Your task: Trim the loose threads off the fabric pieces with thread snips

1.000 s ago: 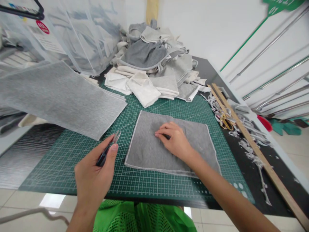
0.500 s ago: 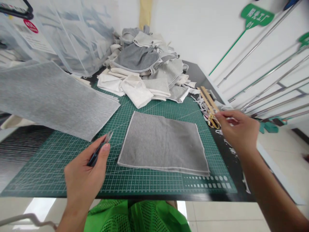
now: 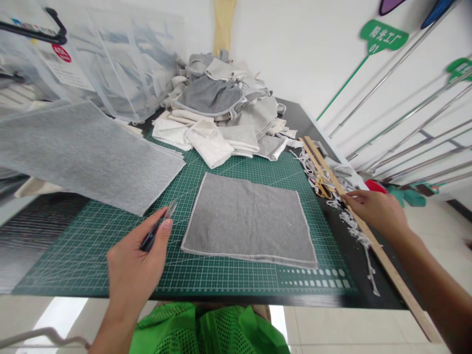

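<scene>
Left hand (image 3: 138, 258) grips dark-handled metal snips (image 3: 151, 237) beside 1 grey rectangular cloth (image 3: 250, 221); right hand (image 3: 378, 212) is near the black table's (image 3: 389, 287) right edge, finger closure unclear.

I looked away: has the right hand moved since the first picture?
Yes, rightward: the right hand went from over the white-edged gray cloth to beyond the green cutting mat, by the long wooden strip.

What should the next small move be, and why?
Probably bring the right hand to the gray cloth: it lies flat on the green mat with neither hand touching it. The right hand is out by the wooden stick, and the left hand holds small snips.
</scene>
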The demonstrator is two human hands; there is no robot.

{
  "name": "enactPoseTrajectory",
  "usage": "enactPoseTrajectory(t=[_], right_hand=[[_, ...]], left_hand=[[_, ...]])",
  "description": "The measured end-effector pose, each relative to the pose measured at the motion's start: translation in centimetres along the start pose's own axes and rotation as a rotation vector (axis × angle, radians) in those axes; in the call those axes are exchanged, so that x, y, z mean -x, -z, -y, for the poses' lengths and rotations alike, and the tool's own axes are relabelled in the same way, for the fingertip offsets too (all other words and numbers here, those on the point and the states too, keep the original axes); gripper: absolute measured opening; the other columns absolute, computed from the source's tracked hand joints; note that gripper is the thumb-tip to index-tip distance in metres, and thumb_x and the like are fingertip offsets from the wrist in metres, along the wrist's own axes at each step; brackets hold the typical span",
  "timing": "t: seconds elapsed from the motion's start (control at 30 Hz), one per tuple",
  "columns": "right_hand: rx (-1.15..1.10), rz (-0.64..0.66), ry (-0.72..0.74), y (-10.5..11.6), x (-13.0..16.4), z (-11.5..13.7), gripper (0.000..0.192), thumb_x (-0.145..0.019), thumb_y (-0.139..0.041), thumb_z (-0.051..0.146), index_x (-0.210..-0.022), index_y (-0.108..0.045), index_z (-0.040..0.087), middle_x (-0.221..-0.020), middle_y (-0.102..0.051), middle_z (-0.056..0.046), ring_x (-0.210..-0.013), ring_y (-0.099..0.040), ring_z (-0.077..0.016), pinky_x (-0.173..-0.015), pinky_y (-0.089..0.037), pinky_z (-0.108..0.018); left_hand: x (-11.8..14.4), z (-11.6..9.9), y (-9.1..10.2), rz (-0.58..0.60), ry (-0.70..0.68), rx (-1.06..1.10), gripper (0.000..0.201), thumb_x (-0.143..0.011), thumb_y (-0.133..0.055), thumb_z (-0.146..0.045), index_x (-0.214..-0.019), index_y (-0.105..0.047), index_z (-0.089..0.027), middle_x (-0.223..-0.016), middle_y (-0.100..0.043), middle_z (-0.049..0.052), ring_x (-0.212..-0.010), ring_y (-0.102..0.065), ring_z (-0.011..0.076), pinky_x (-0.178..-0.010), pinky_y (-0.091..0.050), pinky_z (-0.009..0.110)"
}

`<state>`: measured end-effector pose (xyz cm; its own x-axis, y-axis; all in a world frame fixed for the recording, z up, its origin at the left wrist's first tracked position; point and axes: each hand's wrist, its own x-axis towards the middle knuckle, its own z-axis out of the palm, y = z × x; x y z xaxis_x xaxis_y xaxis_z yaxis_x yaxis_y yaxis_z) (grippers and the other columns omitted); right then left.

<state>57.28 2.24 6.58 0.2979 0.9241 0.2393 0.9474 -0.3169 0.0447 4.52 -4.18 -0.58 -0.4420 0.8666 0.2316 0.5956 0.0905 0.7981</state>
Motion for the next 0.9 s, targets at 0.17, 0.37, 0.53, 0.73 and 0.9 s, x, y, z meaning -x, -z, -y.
enactPoseTrajectory(t=[0.17,0.37,0.53,0.73,0.9], right_hand=[[0.027,-0.053,0.026,0.6,0.6,0.8,0.035,-0.077,-0.067,0.017,-0.107,-0.082,0.025,-0.073,-0.074,-0.013,-0.059,-0.058,-0.0247,-0.060,-0.036,-0.036],[0.062,-0.115,-0.017,2.0,1.5,2.5,0.015,-0.076,-0.078,0.039,-0.073,-0.080,0.025,-0.070,-0.075,-0.012,-0.062,-0.062,-0.0280,-0.055,-0.037,-0.037],[-0.176,-0.184,0.216,2.1,2.7,3.7,0.025,-0.083,-0.071,0.026,-0.107,-0.078,0.021,-0.115,-0.077,-0.013,-0.069,-0.072,-0.0198,-0.066,-0.051,-0.030],[-0.370,-0.154,0.351,1.5,6.3,6.7,0.020,-0.088,-0.067,0.029,-0.101,-0.078,0.019,-0.098,-0.079,-0.007,-0.080,-0.074,-0.0215,-0.072,-0.057,-0.031],[-0.791,0.108,0.411,-0.3,9.4,10.6,0.019,-0.087,-0.074,0.037,-0.098,-0.078,0.022,-0.095,-0.075,-0.006,-0.081,-0.071,-0.0194,-0.073,-0.058,-0.031]], left_hand=[[0.0,0.2,-0.1,0.003,-0.026,0.012,0.036,-0.089,-0.064,-0.055,-0.117,-0.075,-0.035,-0.109,-0.079,-0.001,-0.104,-0.074,0.0253,-0.094,-0.057,0.039],[-0.1,0.1,0.0,0.011,-0.033,0.017,0.036,-0.090,-0.064,-0.054,-0.117,-0.075,-0.034,-0.108,-0.079,0.000,-0.102,-0.074,0.0246,-0.092,-0.058,0.037],[0.0,0.1,0.1,0.018,-0.025,0.022,0.037,-0.090,-0.063,-0.055,-0.118,-0.075,-0.034,-0.110,-0.079,-0.001,-0.103,-0.074,0.0239,-0.093,-0.057,0.036],[0.1,0.0,0.2,0.022,-0.015,0.000,0.039,-0.090,-0.061,-0.055,-0.119,-0.074,-0.034,-0.109,-0.079,-0.002,-0.102,-0.073,0.0233,-0.092,-0.057,0.036],[0.1,-0.2,0.3,0.032,0.021,0.003,0.041,-0.088,-0.063,-0.055,-0.120,-0.074,-0.031,-0.109,-0.079,0.001,-0.103,-0.073,0.0252,-0.098,-0.055,0.041]])
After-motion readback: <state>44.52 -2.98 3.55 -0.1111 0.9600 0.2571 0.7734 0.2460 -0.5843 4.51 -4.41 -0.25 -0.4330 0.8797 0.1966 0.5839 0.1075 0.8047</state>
